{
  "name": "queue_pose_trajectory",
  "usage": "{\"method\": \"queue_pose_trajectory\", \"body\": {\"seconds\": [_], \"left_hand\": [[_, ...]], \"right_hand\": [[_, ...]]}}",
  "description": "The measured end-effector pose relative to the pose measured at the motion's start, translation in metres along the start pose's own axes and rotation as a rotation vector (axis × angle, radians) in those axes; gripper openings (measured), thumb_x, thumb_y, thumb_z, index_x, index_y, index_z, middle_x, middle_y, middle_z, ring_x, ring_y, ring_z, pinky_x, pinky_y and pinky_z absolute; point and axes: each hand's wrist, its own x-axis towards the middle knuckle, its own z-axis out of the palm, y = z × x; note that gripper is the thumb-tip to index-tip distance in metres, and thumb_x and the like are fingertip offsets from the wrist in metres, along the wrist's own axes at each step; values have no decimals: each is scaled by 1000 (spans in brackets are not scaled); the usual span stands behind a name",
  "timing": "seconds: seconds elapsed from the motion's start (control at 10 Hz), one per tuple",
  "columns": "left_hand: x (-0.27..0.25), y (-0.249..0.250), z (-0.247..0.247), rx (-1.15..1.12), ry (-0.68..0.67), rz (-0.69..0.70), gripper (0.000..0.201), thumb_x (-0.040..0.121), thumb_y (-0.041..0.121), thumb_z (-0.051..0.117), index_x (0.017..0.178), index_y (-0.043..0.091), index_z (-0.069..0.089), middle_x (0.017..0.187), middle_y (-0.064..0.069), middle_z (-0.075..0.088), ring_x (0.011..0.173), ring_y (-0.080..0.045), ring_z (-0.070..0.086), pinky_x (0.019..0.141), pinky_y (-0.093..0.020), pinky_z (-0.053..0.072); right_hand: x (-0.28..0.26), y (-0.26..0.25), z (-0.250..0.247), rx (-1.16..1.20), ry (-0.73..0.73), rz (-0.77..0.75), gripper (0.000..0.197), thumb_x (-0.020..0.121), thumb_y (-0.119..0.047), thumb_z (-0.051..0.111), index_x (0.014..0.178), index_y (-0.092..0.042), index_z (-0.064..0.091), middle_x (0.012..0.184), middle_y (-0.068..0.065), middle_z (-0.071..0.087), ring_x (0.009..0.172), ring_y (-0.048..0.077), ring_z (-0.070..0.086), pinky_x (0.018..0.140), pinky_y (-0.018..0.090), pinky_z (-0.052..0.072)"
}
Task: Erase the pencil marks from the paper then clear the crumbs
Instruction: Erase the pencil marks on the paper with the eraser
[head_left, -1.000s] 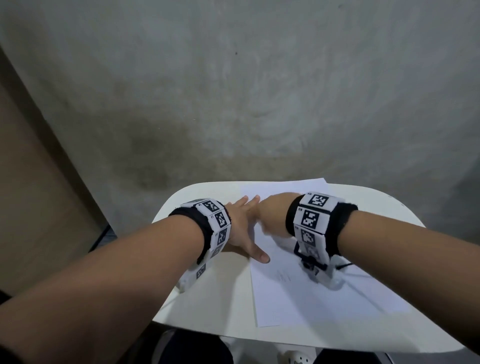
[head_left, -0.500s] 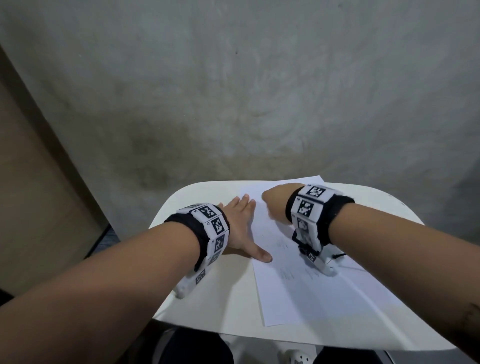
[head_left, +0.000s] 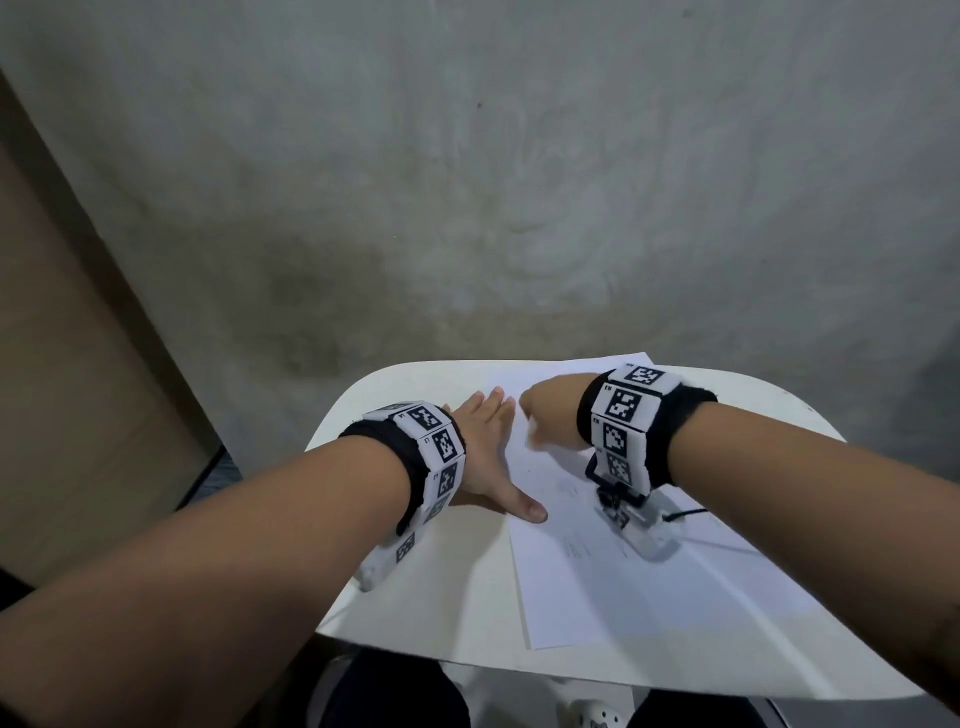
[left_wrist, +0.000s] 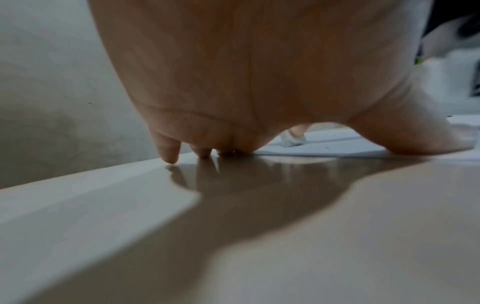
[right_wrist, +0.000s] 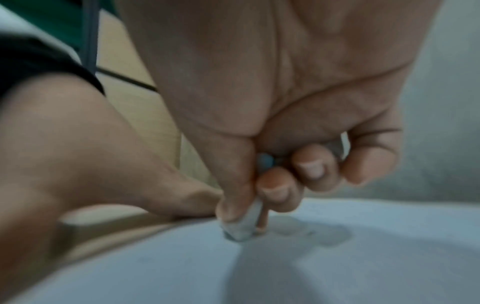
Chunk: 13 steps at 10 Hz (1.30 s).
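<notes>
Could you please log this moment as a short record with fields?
surface: white table
paper: white sheet lying flat on the table, faint pencil marks near its middle
left hand: spread flat, fingers straight, thumb on the sheet's left edge, holding it down
right hand: fingers curled, pinching a grey-white eraser
eraser: tip down on the sheet
crumbs: too blurred to tell
stage: erasing under way, clearing not begun

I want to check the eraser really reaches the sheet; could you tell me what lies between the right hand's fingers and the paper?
Only the white eraser, pinched in the right hand; its tip touches the white paper sheet, per the right wrist view.
</notes>
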Motion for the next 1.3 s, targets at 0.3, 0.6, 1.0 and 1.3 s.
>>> {"method": "queue_pose_trajectory", "body": {"seconds": [0.3,0.6,1.0,1.3], "left_hand": [[-2,-2,0,-13,4,18,136,64,81,63,153,19,-19,160,1,-26,148,-18,-19,120,-47,-2],[-5,-26,-7,87,68,58,118,74,79,54,156,20,-8,163,3,-16,150,-15,-11,121,-45,1],[-7,-38,5,14,-7,76,135,63,79,66,153,27,-20,159,9,-25,148,-13,-17,121,-47,4],[-12,-30,-1,-11,1,86,132,67,68,74,154,30,-17,162,3,-20,149,-17,-15,120,-51,5]], "right_hand": [[5,20,6,57,94,83,13,87,-26,61,90,-13,58,80,-5,61,79,19,62,64,25,48],[-16,62,7,825,289,89,5,89,-23,58,86,-21,62,67,-3,59,55,14,49,57,23,42],[-14,-14,-9,192,162,23,16,90,-24,54,98,-12,60,94,2,61,85,22,58,70,30,45],[-3,-32,-6,28,24,-24,39,95,-23,51,133,-13,51,125,8,60,109,26,59,79,31,41]]}}
